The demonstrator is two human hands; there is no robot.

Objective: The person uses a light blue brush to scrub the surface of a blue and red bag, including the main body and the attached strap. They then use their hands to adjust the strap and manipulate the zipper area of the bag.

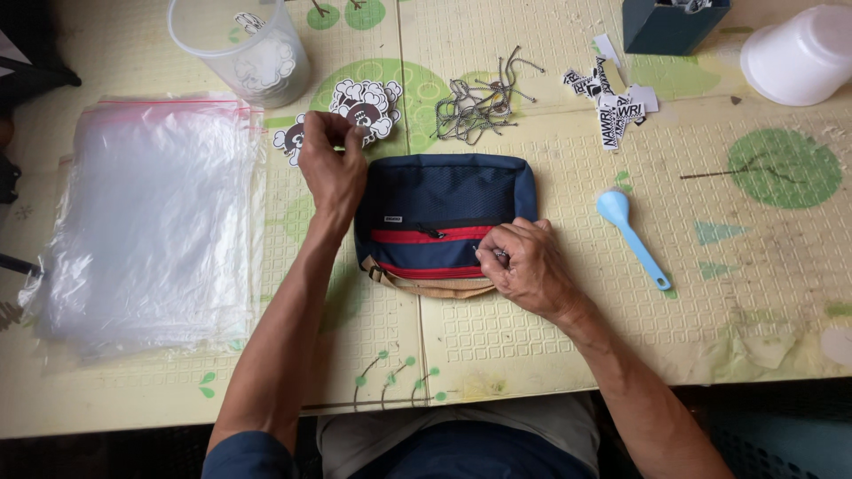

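1. A navy pouch (pixel 444 222) with red zip bands and a tan strap along its near edge lies flat on the patterned mat (pixel 532 337), straight in front of the person.
2. The right hand (pixel 528 266) rests on the pouch's near right corner, fingers curled into a loose fist and pinching something small at the red band; what it pinches is too small to tell.
3. The left hand (pixel 333 164) sits just beyond the pouch's far left corner, fingertips closed on a cloud-shaped sticker (pixel 366 106) from a small pile there.
4. Beyond the pouch's far edge lies a tangle of thin cords (pixel 479 106).
5. Right of the pouch, apart from it, lies a light blue plastic spoon (pixel 630 235).
6. Beyond the spoon, a scatter of black-and-white paper labels (pixel 612 98).
7. Left of the pouch, a stack of clear zip bags (pixel 155 222) with a red seal line.
8. Beyond the bags and stickers stands a clear plastic cup (pixel 248 44).
9. At the far right of the pouch are a dark box (pixel 670 25) and a white bowl (pixel 799 53) set upside down.
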